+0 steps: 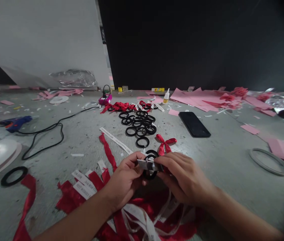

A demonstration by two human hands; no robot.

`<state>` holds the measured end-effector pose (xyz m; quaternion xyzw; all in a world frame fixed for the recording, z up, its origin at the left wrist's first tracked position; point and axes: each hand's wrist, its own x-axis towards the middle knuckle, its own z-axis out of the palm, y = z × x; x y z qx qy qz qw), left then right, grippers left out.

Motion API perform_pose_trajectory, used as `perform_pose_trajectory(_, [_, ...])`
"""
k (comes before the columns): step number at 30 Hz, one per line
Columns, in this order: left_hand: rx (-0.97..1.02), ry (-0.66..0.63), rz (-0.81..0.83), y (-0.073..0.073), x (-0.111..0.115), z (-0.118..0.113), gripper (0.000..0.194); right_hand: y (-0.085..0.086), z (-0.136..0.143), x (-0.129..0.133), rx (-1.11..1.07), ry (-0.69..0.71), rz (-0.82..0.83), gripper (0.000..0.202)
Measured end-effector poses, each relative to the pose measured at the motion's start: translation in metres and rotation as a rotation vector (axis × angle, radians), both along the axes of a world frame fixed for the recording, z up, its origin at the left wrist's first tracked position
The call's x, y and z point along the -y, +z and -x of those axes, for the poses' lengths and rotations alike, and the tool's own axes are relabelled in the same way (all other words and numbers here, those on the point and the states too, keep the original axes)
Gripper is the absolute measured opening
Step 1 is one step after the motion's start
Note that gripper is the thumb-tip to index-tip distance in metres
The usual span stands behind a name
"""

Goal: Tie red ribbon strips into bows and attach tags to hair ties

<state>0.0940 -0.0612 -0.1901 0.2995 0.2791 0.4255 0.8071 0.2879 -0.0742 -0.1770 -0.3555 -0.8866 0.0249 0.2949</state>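
Observation:
At the lower centre my left hand (128, 179) pinches a black ring (152, 154) and the end of a printed white ribbon (116, 140). A flat silvery piece (145, 164) lies across the ring between my hands; I cannot make out exactly what it is. My right hand (185, 175) has its fingers closed on this piece's right end, at the ring's right side. Just beyond my fingers lies a red bow (165, 144). Under my wrists is a heap of red ribbon (69, 199) and printed white strips (85, 182).
Several black rings (142, 124) are piled ahead, with red bows (121, 107) behind. A black phone (194, 124), a glue bottle (166, 97) and pink paper (194, 98) lie right. Left are a blue glue gun (17, 124) with its cord and a white ribbon roll (0, 157).

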Motion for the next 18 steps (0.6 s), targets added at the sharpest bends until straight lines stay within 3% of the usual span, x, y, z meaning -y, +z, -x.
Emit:
perform_pose_trajectory(9, [-0.141, 0.023, -0.192, -0.014, 0.001, 0.004, 0.021, 0.0, 0.002, 0.002, 0.009, -0.032, -0.029, 0.02])
perform_pose_trajectory(14, [-0.111, 0.002, -0.196, -0.014, 0.0, 0.005, 0.022, -0.001, 0.001, 0.003, -0.052, -0.022, 0.028, 0.021])
perform_pose_trajectory(18, [-0.057, -0.087, -0.177, -0.011, -0.001, 0.006, 0.028, 0.0, 0.002, 0.006, -0.126, -0.006, 0.124, 0.022])
